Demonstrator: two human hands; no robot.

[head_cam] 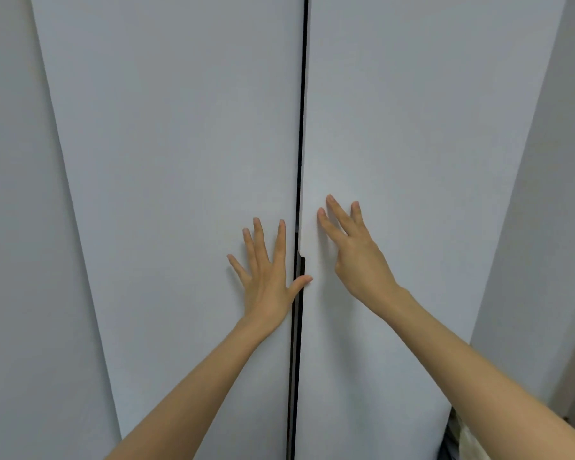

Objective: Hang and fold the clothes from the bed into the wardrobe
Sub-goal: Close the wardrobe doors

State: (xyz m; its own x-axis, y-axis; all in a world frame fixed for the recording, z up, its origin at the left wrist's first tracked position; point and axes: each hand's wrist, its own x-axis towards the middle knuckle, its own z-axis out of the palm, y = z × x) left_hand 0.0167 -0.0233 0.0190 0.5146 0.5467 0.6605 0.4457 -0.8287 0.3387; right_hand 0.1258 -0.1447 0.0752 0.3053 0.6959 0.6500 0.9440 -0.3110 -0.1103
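Filling the view, the wardrobe [180, 144] is shut: two pale doors are met at a narrow dark seam [301, 127]. Just left of the seam the left hand [267, 280] is pressed flat, fingers spread, thumb laid across the seam. Just right, the right hand [357, 254] is set on straight fingertips. Nothing is gripped. Contents are hidden. A wall [551, 194] is seen at far right.

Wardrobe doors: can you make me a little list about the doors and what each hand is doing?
left door: plain white
right door: plain white
gap: thin dark line between the two doors, which look closed
left hand: flat on the left door, fingers spread, thumb reaching across the gap
right hand: fingers straight, tips on the right door
held: nothing in either hand
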